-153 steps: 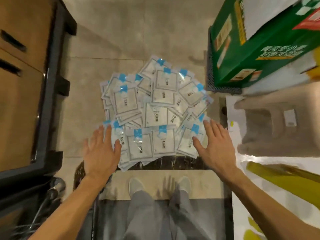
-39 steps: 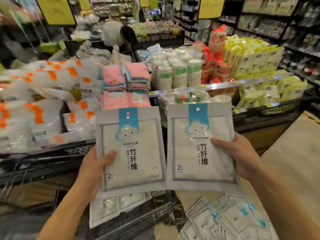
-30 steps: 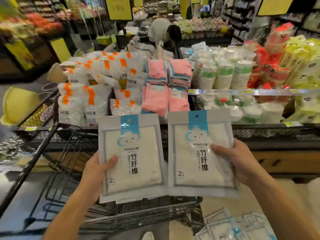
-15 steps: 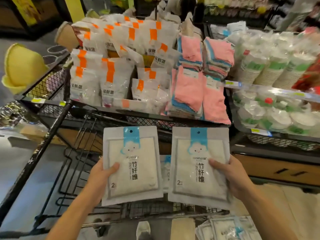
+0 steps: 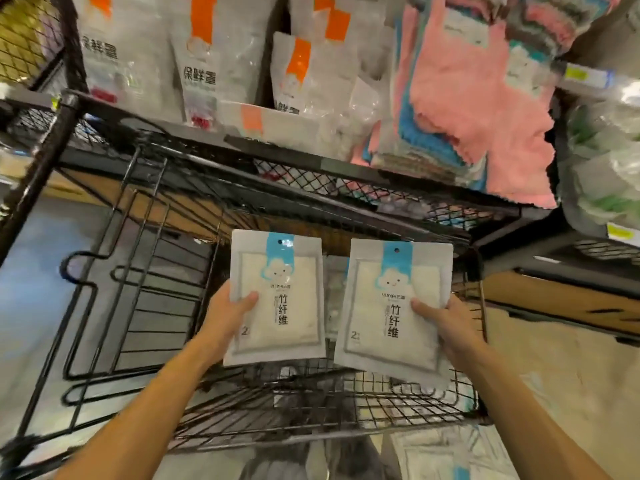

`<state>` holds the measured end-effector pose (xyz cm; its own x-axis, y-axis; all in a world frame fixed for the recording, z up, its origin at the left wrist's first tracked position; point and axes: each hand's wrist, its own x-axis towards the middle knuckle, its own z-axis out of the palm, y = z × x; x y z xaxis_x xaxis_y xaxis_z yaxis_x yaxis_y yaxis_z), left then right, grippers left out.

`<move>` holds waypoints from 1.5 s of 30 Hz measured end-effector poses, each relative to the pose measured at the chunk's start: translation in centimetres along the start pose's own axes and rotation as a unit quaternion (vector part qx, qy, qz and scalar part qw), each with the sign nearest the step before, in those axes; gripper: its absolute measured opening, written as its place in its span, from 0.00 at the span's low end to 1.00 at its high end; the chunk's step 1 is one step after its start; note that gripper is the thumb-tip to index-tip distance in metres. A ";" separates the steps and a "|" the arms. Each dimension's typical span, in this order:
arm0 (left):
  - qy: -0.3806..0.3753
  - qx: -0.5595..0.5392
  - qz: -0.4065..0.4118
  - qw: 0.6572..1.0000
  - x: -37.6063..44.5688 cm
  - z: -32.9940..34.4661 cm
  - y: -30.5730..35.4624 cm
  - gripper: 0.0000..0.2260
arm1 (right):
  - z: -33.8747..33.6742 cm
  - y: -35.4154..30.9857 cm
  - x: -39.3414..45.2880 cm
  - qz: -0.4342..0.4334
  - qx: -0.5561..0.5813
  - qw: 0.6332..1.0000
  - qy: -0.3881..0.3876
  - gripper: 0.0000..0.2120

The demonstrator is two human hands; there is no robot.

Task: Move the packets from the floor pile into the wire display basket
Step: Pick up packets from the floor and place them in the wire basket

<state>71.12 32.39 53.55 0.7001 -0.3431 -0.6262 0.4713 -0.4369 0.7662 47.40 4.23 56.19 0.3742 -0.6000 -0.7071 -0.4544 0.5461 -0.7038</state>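
Head view: left hand [image 5: 227, 315] grips one bamboo-fibre packet [image 5: 277, 299] above the wire display basket [image 5: 311, 407]. Right hand [image 5: 446, 323] grips another packet [image 5: 391, 310] beside it, also above the basket.

The wire basket [image 5: 346, 407] lies open from above; the mesh shelf [image 5: 346, 178] overhangs its far edge.

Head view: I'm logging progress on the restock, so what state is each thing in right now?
Left hand: grips the left packet, held upright.
Right hand: grips the right packet, held upright.
Wire basket: open-topped, some packets already inside behind the held ones.
Floor pile: packets still left, blurred.
Pink cloths: stacked, hanging over the shelf edge.
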 end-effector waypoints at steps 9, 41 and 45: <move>0.034 0.014 -0.056 0.998 9.5 3.7 -7.4 0.15 | 1.6 5.5 11.7 0.043 -0.082 0.996 0.004 0.14; 0.037 0.615 0.047 0.786 18.2 8.5 -15.4 0.30 | 7.6 15.2 20.0 -0.110 -0.616 0.767 0.141 0.41; 0.050 0.612 0.114 0.781 16.1 7.5 -12.0 0.28 | 6.8 11.6 17.6 -0.154 -0.631 0.753 0.105 0.38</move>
<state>72.72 25.90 33.22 0.7588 -0.4872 -0.4323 -0.4937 -0.8631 0.1064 54.19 4.04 35.11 0.5433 -0.7361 -0.4038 -0.8280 -0.5493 -0.1128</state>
